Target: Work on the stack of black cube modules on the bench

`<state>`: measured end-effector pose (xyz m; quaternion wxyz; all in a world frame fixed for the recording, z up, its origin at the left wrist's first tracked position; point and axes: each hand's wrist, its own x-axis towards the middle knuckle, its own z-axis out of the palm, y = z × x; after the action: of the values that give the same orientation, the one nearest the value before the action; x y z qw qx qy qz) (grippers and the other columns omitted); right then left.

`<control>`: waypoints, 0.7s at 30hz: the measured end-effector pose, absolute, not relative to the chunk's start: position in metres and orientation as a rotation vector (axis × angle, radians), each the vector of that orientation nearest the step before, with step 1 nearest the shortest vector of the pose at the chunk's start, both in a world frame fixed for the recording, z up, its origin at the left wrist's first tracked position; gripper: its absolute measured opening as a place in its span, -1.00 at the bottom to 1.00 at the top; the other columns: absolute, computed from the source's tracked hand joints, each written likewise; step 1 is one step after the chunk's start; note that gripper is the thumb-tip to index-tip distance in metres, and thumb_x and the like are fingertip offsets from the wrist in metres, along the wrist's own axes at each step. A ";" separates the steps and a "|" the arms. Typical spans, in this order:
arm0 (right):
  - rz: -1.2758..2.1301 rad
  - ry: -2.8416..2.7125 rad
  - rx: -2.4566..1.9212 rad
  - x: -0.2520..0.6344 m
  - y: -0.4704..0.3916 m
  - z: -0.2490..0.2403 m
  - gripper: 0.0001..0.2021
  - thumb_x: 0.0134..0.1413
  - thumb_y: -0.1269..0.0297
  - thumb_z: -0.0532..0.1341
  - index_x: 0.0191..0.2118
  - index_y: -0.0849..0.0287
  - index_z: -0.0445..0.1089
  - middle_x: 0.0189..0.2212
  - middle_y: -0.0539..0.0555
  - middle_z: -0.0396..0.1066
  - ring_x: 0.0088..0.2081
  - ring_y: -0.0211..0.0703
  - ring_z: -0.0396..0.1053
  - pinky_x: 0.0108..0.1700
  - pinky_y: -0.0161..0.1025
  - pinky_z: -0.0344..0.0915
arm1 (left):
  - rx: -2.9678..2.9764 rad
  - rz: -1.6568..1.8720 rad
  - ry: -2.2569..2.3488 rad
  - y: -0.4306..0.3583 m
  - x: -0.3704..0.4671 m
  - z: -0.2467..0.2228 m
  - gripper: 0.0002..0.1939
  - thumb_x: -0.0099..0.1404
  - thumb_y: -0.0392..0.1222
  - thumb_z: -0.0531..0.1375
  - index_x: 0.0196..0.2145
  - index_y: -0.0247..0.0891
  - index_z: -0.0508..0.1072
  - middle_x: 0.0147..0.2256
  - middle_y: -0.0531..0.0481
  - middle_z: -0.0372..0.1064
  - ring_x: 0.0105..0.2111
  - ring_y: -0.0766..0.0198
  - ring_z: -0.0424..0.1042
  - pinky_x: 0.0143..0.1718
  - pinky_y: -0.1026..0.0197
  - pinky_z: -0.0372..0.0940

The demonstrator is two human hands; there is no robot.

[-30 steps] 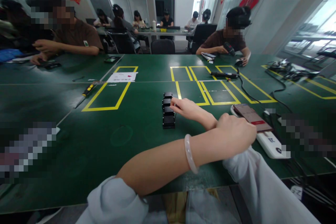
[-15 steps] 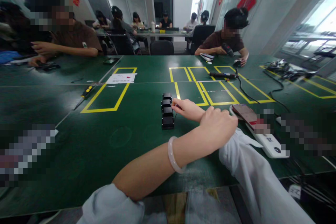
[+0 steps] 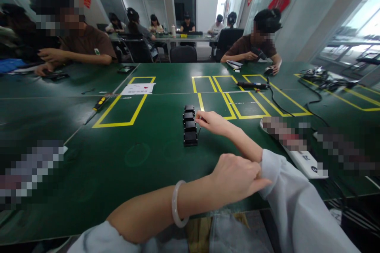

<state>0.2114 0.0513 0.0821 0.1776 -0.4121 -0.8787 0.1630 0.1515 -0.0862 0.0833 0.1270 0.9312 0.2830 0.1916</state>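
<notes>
A row of several black blocks (image 3: 190, 125) lies on the green table (image 3: 97, 162), running away from me. Just right of the row is my right hand (image 3: 212, 122), its fingers pinched beside the blocks. A thin dark piece shows below the fingertips, too small to name. Nearer to me, my left hand (image 3: 237, 176), with a pale bangle on the wrist, reaches across to the right sleeve. Its fingers are curled together at the cuff, partly hidden, with the thumb stretched out.
A white power strip (image 3: 307, 164) lies to the right, with cables. Yellow tape (image 3: 113, 125) marks rectangles. A yellow-black screwdriver (image 3: 99, 104) and a paper (image 3: 138, 88) lie left; a black electric driver (image 3: 252, 85) lies farther right. People sit across the table.
My left hand has moved down toward me, off the right forearm to below the cuff, uncovering the forearm. My right hand stays beside the blocks.
</notes>
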 end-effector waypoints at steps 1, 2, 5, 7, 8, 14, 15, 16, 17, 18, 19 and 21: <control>0.461 -2.485 -1.162 0.211 0.052 0.082 -0.85 0.19 0.24 0.01 -0.29 0.14 0.28 -0.52 -0.03 0.29 -0.48 -0.28 0.19 -0.40 -0.35 -0.02 | 2.659 0.517 0.868 -0.089 0.151 0.077 -0.58 0.30 0.14 0.10 -0.44 -0.26 0.48 -0.47 0.01 0.48 -0.43 0.21 0.47 -0.47 0.28 0.21; 0.462 -2.484 -1.163 0.211 0.053 0.081 -0.85 0.19 0.24 0.01 -0.29 0.14 0.27 -0.52 -0.03 0.29 -0.48 -0.28 0.19 -0.40 -0.35 -0.02 | 2.609 0.492 0.910 -0.091 0.151 0.072 -0.58 0.27 0.18 0.12 -0.43 -0.23 0.49 -0.49 0.03 0.48 -0.44 0.20 0.47 -0.49 0.28 0.20; 0.473 -2.488 -1.162 0.211 0.054 0.080 -0.85 0.19 0.24 0.01 -0.28 0.14 0.28 -0.51 -0.03 0.29 -0.48 -0.28 0.19 -0.38 -0.34 -0.01 | 2.500 0.437 0.928 -0.096 0.152 0.063 -0.68 0.25 0.14 0.15 -0.40 -0.13 0.52 -0.48 0.10 0.50 -0.44 0.21 0.48 -0.49 0.30 0.19; 0.477 -2.490 -1.148 0.212 0.054 0.080 -0.84 0.19 0.24 0.00 -0.28 0.14 0.28 -0.51 -0.03 0.30 -0.47 -0.27 0.19 -0.37 -0.34 0.00 | 2.472 0.425 0.931 -0.096 0.153 0.061 -0.75 0.28 0.03 0.15 -0.40 -0.12 0.52 -0.49 0.11 0.49 -0.45 0.23 0.48 -0.50 0.31 0.18; 0.478 -2.488 -1.139 0.212 0.054 0.080 -0.84 0.20 0.23 0.00 -0.28 0.14 0.28 -0.51 -0.03 0.30 -0.47 -0.28 0.19 -0.37 -0.34 0.01 | 2.467 0.421 0.955 -0.095 0.152 0.061 -0.76 0.28 0.01 0.15 -0.41 -0.14 0.51 -0.50 0.10 0.49 -0.45 0.22 0.48 -0.49 0.31 0.19; 0.478 -2.425 -1.150 0.218 0.052 0.075 -0.85 0.18 0.24 0.02 -0.31 0.14 0.28 -0.54 -0.06 0.25 -0.49 -0.30 0.16 -0.40 -0.35 -0.02 | 2.415 0.477 1.180 -0.066 0.138 0.061 -0.79 0.34 -0.11 0.08 -0.34 -0.13 0.49 -0.44 0.08 0.50 -0.40 0.22 0.49 -0.38 0.28 0.26; 0.480 -2.412 -1.156 0.218 0.052 0.074 -0.86 0.18 0.24 0.03 -0.31 0.13 0.28 -0.55 -0.06 0.24 -0.49 -0.30 0.15 -0.40 -0.36 -0.02 | 2.416 0.493 1.240 -0.061 0.135 0.061 -0.79 0.35 -0.11 0.07 -0.34 -0.14 0.48 -0.44 0.08 0.50 -0.39 0.20 0.49 -0.37 0.26 0.27; 0.485 -2.401 -1.160 0.219 0.052 0.073 -0.86 0.17 0.24 0.03 -0.32 0.13 0.28 -0.55 -0.07 0.24 -0.50 -0.30 0.15 -0.41 -0.36 -0.02 | 2.421 0.502 1.277 -0.056 0.132 0.060 -0.79 0.35 -0.13 0.06 -0.32 -0.15 0.47 -0.43 0.08 0.50 -0.38 0.19 0.49 -0.36 0.26 0.27; 0.488 -2.392 -1.165 0.219 0.052 0.071 -0.86 0.17 0.24 0.03 -0.32 0.13 0.27 -0.56 -0.07 0.23 -0.50 -0.31 0.14 -0.41 -0.36 -0.03 | 2.416 0.517 1.322 -0.052 0.130 0.061 -0.81 0.35 -0.13 0.06 -0.32 -0.15 0.46 -0.44 0.08 0.50 -0.38 0.18 0.50 -0.37 0.25 0.27; 0.492 -2.387 -1.165 0.220 0.052 0.070 -0.87 0.17 0.24 0.03 -0.32 0.12 0.27 -0.56 -0.08 0.22 -0.50 -0.31 0.14 -0.42 -0.36 -0.03 | 2.415 0.533 1.343 -0.050 0.128 0.061 -0.82 0.35 -0.14 0.06 -0.32 -0.15 0.45 -0.44 0.09 0.50 -0.37 0.18 0.50 -0.37 0.26 0.26; 0.497 -2.384 -1.162 0.220 0.052 0.070 -0.87 0.16 0.24 0.03 -0.33 0.12 0.27 -0.56 -0.08 0.22 -0.50 -0.31 0.14 -0.42 -0.36 -0.03 | 2.414 0.551 1.362 -0.048 0.127 0.062 -0.82 0.35 -0.12 0.07 -0.32 -0.16 0.44 -0.44 0.08 0.50 -0.37 0.19 0.50 -0.38 0.27 0.25; 0.508 -2.383 -1.148 0.220 0.053 0.069 -0.88 0.16 0.24 0.04 -0.33 0.12 0.26 -0.56 -0.08 0.22 -0.50 -0.31 0.15 -0.42 -0.36 -0.03 | 2.410 0.624 1.366 -0.051 0.126 0.064 -0.81 0.36 -0.09 0.07 -0.31 -0.17 0.43 -0.44 0.08 0.49 -0.40 0.23 0.49 -0.40 0.29 0.23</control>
<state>0.2204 0.0529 0.0694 0.2220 -0.4155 -0.8627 0.1839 0.1258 -0.0506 0.0637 0.1505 0.8389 0.4757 0.2174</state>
